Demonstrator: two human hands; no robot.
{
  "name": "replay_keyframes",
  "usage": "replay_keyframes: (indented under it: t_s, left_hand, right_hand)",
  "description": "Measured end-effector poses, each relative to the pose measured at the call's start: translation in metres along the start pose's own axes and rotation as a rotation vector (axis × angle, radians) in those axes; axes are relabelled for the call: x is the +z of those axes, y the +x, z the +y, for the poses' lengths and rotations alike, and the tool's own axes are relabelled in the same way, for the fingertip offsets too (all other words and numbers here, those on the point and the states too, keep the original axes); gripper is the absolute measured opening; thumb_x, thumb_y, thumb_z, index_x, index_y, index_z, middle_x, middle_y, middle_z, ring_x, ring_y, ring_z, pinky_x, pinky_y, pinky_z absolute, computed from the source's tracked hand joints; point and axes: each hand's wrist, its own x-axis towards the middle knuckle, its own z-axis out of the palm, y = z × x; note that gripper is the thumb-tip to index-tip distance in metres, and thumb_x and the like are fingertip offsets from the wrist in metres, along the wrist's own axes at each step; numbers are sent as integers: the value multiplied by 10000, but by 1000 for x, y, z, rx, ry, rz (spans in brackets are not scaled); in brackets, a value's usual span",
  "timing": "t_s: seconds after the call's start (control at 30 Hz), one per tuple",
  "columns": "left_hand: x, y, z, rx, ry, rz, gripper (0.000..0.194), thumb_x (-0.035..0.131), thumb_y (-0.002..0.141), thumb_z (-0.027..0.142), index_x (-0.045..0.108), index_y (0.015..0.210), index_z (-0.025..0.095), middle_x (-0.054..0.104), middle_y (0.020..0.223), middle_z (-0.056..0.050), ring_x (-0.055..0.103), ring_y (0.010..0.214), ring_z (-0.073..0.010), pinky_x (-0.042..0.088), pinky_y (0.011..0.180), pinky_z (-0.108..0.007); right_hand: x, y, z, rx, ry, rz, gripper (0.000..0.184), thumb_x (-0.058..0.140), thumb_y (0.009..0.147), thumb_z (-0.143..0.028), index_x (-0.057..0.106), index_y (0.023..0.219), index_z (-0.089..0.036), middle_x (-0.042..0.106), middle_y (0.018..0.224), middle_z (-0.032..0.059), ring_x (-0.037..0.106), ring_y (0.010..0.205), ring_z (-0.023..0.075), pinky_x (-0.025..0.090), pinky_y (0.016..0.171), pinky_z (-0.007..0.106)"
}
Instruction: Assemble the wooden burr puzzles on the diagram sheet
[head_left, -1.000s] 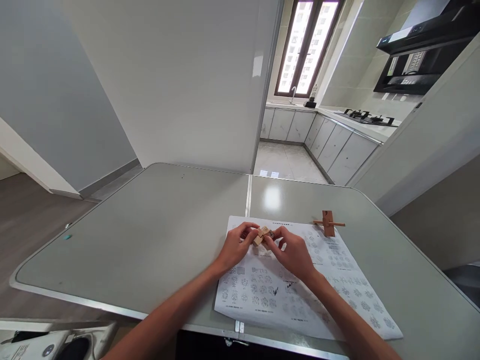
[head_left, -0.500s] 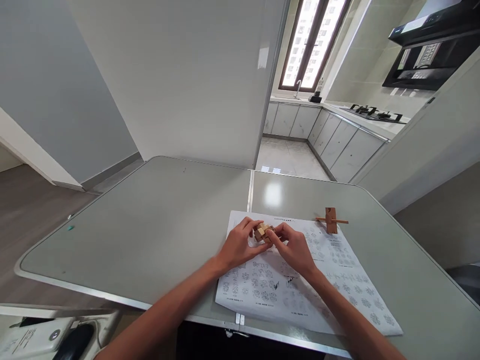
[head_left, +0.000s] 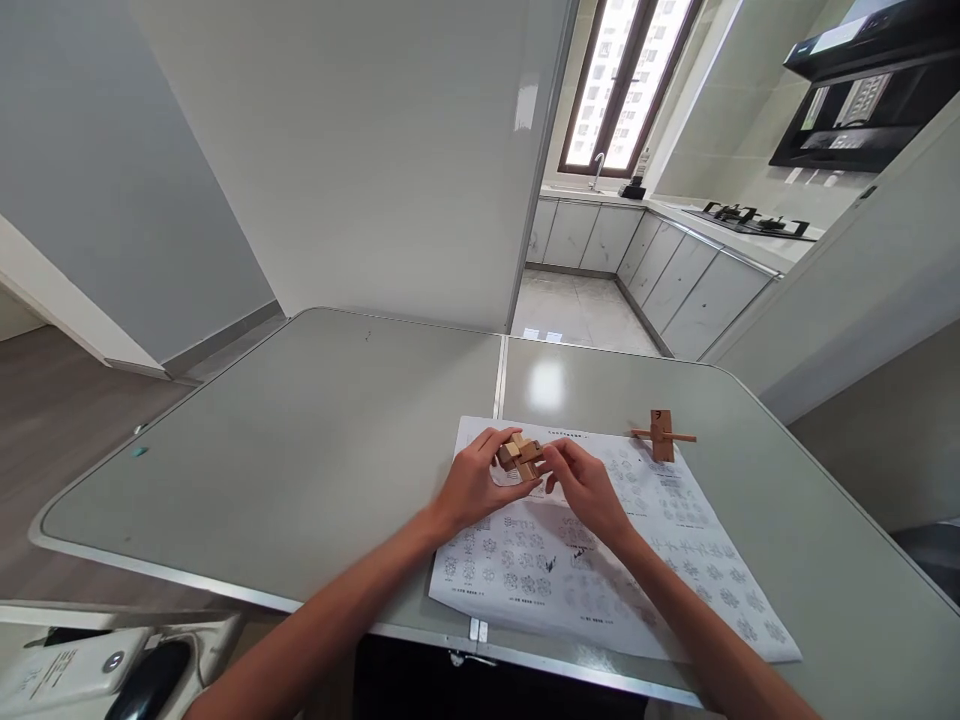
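Note:
A small wooden burr puzzle point(head_left: 519, 454) of interlocking light and brown pieces is held above the printed sheet point(head_left: 559, 590). My left hand point(head_left: 471, 484) grips it from the left, with the fingers over the top and the thumb underneath. On the other side, the fingertips of my right hand point(head_left: 589, 484) pinch at the puzzle's right end, where a dark mark shows. Exactly how the right fingertips meet the wood is too small to make out. Beyond that hand, a flat brown wooden piece point(head_left: 661, 448) lies crossed with a thin wooden stick point(head_left: 684, 438).
Rows of small diagrams cover the sheet, which lies on the grey-green folding table point(head_left: 262, 460) across its centre seam. A small teal object point(head_left: 139, 452) sits near the left edge. At lower left, a white device point(head_left: 82, 665) lies beside a black mouse-shaped object point(head_left: 154, 680).
The puzzle has turned in my hands. My left thumb has shifted underneath it, and my right fingers have drawn back towards its right end. The view has tilted slightly.

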Motion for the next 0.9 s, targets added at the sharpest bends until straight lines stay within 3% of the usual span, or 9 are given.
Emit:
replay_keyframes:
  t_s: [0.1,0.27,0.43,0.63,0.9]
  left_hand:
    - [-1,2,2,14,-37,28,606,813,827,457,589,1351,254,680,1074,-44,661,936,-213,547,843,-333]
    - [-4,5,5,32,-161,37,584,831,814,434,612,1322,246,698,1084,-45,671,969,-212,550,873,-336]
    - [-6,5,4,19,-304,-36,630,853,795,361,600,1361,252,698,1189,-62,674,1052,-223,563,908,-340]
    - [-7,4,5,34,-299,-107,681,868,781,372,590,1395,275,679,1270,-66,659,1095,-231,539,958,-354]
    - [-8,4,6,59,-257,-121,646,860,793,431,615,1368,266,674,1169,-59,643,1006,-213,535,904,-345]
  right_hand:
    - [-2,4,2,31,107,7,420,518,1010,-624,593,1069,-216,751,967,94,715,728,208,583,561,316]
    - [-3,4,2,7,117,-100,444,528,1012,-599,586,1242,-224,734,1046,95,702,768,198,594,567,319]
    - [-4,4,2,-11,159,-95,372,550,1018,-567,597,1166,-229,707,1022,73,676,735,174,569,549,300]
    - [-7,6,3,13,169,-137,403,522,1015,-622,586,1004,-224,622,846,4,619,641,148,536,541,289]
    - [-5,4,9,35,117,-224,483,395,1044,-670,529,902,-228,556,673,-37,531,564,140,473,598,298]
